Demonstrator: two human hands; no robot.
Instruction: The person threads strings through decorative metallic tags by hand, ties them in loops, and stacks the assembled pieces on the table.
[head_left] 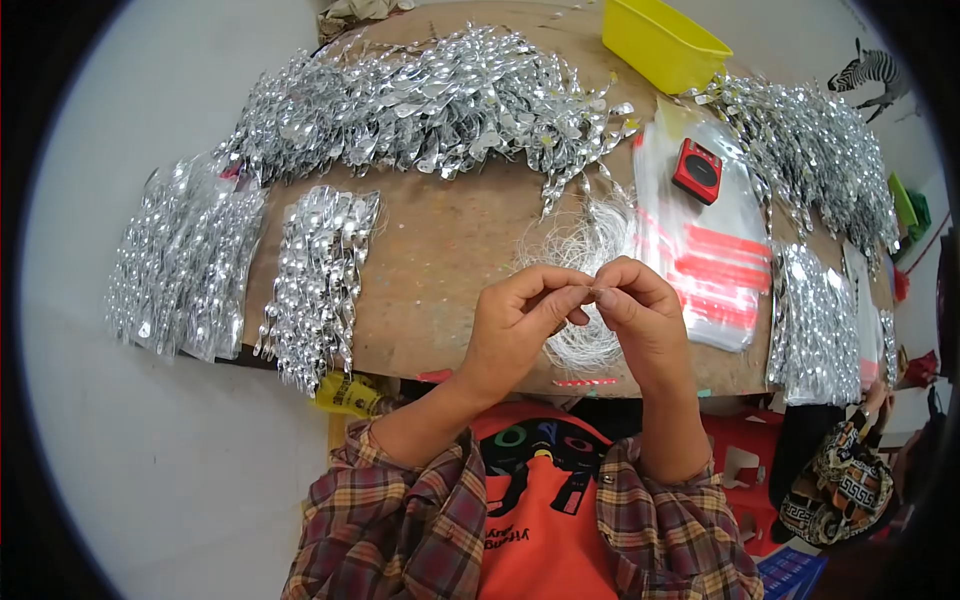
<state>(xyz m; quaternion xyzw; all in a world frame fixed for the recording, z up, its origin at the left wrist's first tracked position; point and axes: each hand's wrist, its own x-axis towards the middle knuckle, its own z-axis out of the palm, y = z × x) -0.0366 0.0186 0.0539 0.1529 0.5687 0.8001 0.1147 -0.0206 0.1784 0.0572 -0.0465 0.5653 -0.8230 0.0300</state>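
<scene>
My left hand (525, 315) and my right hand (645, 320) meet above the near side of the table, thumbs and index fingers pinched tip to tip. Whatever lies between the fingertips is too fine to make out. Just beneath and behind them spreads a loose tangle of thin whitish thread (588, 352). A big heap of twisted silver foil strands (400, 115) lies across the back of the table. Left of my hands, a smaller bundle of silver strands (322, 270) hangs slightly over the front edge.
Clear plastic bags with red bands (715, 290) lie at right, a red radio (698, 172) on top. A yellow bin (665, 50) stands behind. More silver strands lie in a right-hand pile (815, 150) and a left-hand batch (185, 265). Another person's patterned clothing (840, 485) shows at far right.
</scene>
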